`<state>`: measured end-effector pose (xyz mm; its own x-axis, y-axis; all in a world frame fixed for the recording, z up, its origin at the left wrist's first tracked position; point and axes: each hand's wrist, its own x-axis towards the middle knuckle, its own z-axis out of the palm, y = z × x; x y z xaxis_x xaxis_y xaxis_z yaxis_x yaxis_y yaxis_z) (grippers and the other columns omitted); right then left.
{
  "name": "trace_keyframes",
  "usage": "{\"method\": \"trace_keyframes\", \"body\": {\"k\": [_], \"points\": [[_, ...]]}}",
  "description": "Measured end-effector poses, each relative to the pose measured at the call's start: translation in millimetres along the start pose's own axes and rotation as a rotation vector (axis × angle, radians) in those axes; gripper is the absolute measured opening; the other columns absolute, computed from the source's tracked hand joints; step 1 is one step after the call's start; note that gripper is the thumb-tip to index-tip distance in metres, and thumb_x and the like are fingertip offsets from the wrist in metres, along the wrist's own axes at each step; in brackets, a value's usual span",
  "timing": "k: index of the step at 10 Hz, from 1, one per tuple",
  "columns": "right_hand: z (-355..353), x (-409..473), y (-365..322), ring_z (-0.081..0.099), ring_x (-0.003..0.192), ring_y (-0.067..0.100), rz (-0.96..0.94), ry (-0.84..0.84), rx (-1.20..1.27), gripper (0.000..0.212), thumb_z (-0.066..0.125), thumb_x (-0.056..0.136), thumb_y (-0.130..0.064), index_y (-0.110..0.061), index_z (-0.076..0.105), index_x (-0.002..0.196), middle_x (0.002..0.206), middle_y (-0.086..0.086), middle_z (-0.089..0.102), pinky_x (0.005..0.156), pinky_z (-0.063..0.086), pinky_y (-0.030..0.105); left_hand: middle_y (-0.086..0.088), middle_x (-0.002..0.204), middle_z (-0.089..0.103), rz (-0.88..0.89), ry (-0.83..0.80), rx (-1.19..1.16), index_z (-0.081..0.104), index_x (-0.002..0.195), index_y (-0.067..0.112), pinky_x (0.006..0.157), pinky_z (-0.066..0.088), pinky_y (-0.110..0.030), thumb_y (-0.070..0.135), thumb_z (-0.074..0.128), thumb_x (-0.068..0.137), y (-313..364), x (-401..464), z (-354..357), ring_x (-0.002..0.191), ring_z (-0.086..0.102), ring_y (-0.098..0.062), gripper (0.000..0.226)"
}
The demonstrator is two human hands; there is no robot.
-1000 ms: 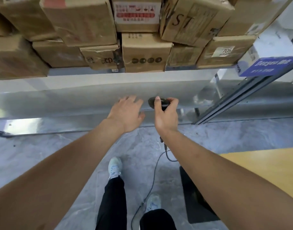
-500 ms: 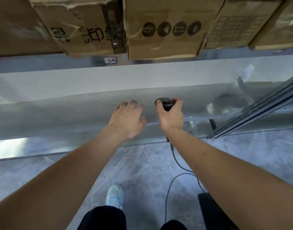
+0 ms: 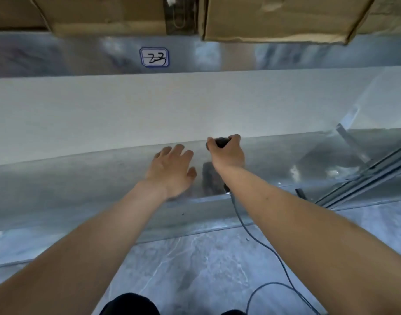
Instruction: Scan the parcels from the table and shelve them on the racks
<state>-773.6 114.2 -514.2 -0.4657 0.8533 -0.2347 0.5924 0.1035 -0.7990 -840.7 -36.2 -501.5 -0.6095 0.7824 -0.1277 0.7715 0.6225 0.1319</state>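
A long metal shelf (image 3: 58, 183) runs across the view at arm's reach, its front lip crossing just under both wrists. Above it, white wall fills the bay up to the next shelf beam (image 3: 286, 55), which carries a small label (image 3: 154, 57) handwritten "23". So the bay between the two levels stands open along its whole width. Cardboard parcels (image 3: 276, 17) sit on the upper level, their bottom edges overhanging the beam. At far right a slanted rack rail (image 3: 363, 183) closes the bay.

The left hand (image 3: 172, 171) reaches over the shelf with fingers straight and slightly spread, holding nothing; whether it touches the metal cannot be told. The right hand's (image 3: 228, 153) grip is curled tight around a black scanner (image 3: 221, 142), whose head pokes out above the knuckles. The scanner's cable (image 3: 258, 242) drops from below the wrist and loops across the grey floor (image 3: 195, 269).

Compared with half a second ago, the view has moved closer to the rack: the label is larger and more central, the parcels are cropped to their lower edges, and the shoe seen then is out of sight. Both hands keep the same poses.
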Motion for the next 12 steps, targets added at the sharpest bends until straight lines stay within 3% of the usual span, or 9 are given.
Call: {"method": "trace_keyframes", "body": {"k": [2, 4, 5, 7, 8, 9, 10, 11, 12], "points": [[24.1, 29.6, 2.4, 0.066, 0.099, 0.032, 0.017, -0.001, -0.021, 0.053, 0.064, 0.098, -0.055, -0.016, 0.041, 0.125, 0.109, 0.006, 0.064, 0.091, 0.058, 0.048, -0.005, 0.165, 0.033, 0.019, 0.014, 0.027, 0.044, 0.153, 0.023, 0.118, 0.032, -0.044, 0.046, 0.045, 0.105, -26.0, 20.7, 17.6, 0.150, 0.033, -0.032, 0.053], [29.0, 50.5, 7.3, 0.066, 0.104, 0.033, -0.010, 0.048, -0.066, 0.049, 0.064, 0.098, -0.056, -0.018, 0.039, 0.118, 0.103, 0.002, 0.058, 0.092, 0.058, 0.049, -0.004, 0.161, 0.037, 0.049, 0.047, 0.045, 0.047, 0.148, 0.022, 0.115, 0.036, -0.043, 0.046, 0.046, 0.104, -35.6, 35.6, 27.3, 0.144, 0.038, -0.031, 0.050], [29.4, 57.1, 3.9, 0.066, 0.107, 0.034, -0.007, 0.063, -0.084, 0.055, 0.063, 0.098, -0.057, -0.013, 0.044, 0.126, 0.108, 0.005, 0.061, 0.088, 0.057, 0.044, -0.003, 0.159, 0.038, 0.056, 0.058, 0.043, 0.048, 0.147, 0.022, 0.114, 0.037, -0.043, 0.045, 0.045, 0.104, -37.6, 41.3, 27.0, 0.143, 0.039, -0.030, 0.049], [33.8, 62.4, 6.4, 0.066, 0.106, 0.035, 0.010, 0.058, -0.069, 0.059, 0.064, 0.097, -0.059, -0.013, 0.044, 0.127, 0.121, 0.011, 0.065, 0.089, 0.061, 0.052, -0.003, 0.156, 0.040, 0.054, 0.048, 0.064, 0.047, 0.146, 0.021, 0.112, 0.037, -0.042, 0.045, 0.044, 0.105, -38.1, 45.6, 27.1, 0.142, 0.041, -0.030, 0.048], [32.7, 63.5, 6.0, 0.065, 0.109, 0.037, 0.006, 0.039, -0.116, 0.059, 0.059, 0.100, -0.059, -0.012, 0.040, 0.129, 0.123, 0.013, 0.064, 0.090, 0.058, 0.046, -0.004, 0.155, 0.041, 0.050, 0.040, 0.060, 0.047, 0.148, 0.021, 0.114, 0.037, -0.042, 0.045, 0.043, 0.105, -35.6, 47.0, 26.4, 0.142, 0.041, -0.030, 0.049], [30.6, 59.7, 5.3, 0.059, 0.120, 0.040, -0.040, 0.095, -0.392, 0.070, 0.052, 0.100, -0.068, -0.011, 0.037, 0.138, 0.131, 0.019, 0.060, 0.095, 0.048, 0.047, -0.005, 0.155, 0.042, 0.046, 0.031, 0.032, 0.047, 0.148, 0.018, 0.116, 0.036, -0.042, 0.043, 0.044, 0.106, -33.4, 48.3, 23.0, 0.143, 0.041, -0.027, 0.049], [20.8, 51.9, 6.0, 0.053, 0.125, 0.039, -0.298, 0.206, -0.755, 0.076, 0.042, 0.102, -0.070, -0.011, 0.035, 0.149, 0.139, 0.020, 0.051, 0.103, 0.043, 0.047, -0.006, 0.154, 0.044, 0.035, 0.036, -0.004, 0.048, 0.147, 0.017, 0.115, 0.039, -0.042, 0.041, 0.046, 0.105, -32.5, 47.1, 14.4, 0.142, 0.042, -0.027, 0.048], [2.3, 41.2, 4.1, 0.049, 0.133, 0.036, -0.565, 0.188, -0.849, 0.065, 0.040, 0.105, -0.061, -0.014, 0.041, 0.151, 0.148, 0.016, 0.049, 0.108, 0.039, 0.046, -0.005, 0.153, 0.045, 0.028, 0.047, -0.035, 0.047, 0.146, 0.018, 0.111, 0.041, -0.042, 0.040, 0.045, 0.105, -30.0, 38.2, 1.8, 0.140, 0.043, -0.028, 0.047], [-12.8, 30.2, -0.5, 0.049, 0.135, 0.032, -0.666, 0.053, -0.814, 0.060, 0.042, 0.104, -0.055, -0.016, 0.048, 0.148, 0.146, 0.011, 0.055, 0.110, 0.040, 0.045, -0.005, 0.155, 0.042, 0.013, 0.019, -0.011, 0.042, 0.150, 0.020, 0.112, 0.041, -0.043, 0.041, 0.043, 0.106, -26.8, 28.6, -13.0, 0.140, 0.042, -0.031, 0.049]]}}
